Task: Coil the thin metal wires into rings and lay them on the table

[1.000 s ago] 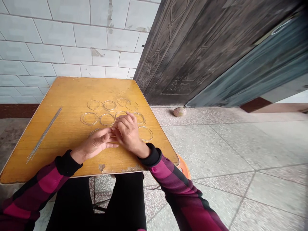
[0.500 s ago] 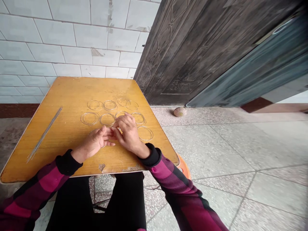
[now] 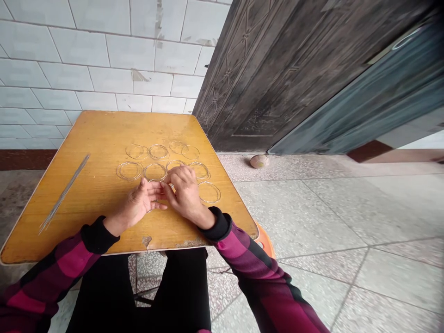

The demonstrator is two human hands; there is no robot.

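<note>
At the near middle of the wooden table [image 3: 104, 132], my two hands meet over a thin wire ring [image 3: 149, 211], mostly hidden by the fingers. My left hand [image 3: 138, 201] is turned palm inward, its thumb raised and its fingers curled along the wire. From the right, my right hand [image 3: 182, 189] comes in back up, thumb and fingers pinched on the same ring. Just beyond them lie several finished-looking wire rings, among them a double-looped ring [image 3: 155, 172] and another ring [image 3: 209, 192] by my right wrist.
A bundle of straight wires [image 3: 64, 194] lies on the table's left side. White wall tiles [image 3: 104, 78] stand behind the table and a dark carved door [image 3: 256, 92] to its right. An orange stool edge [image 3: 266, 240] shows at the right corner. A round object [image 3: 259, 161] rests on the floor.
My left thumb has lifted away from the fingers and tilted back to the left. My right hand has barely moved; the rings on the table lie as before.
</note>
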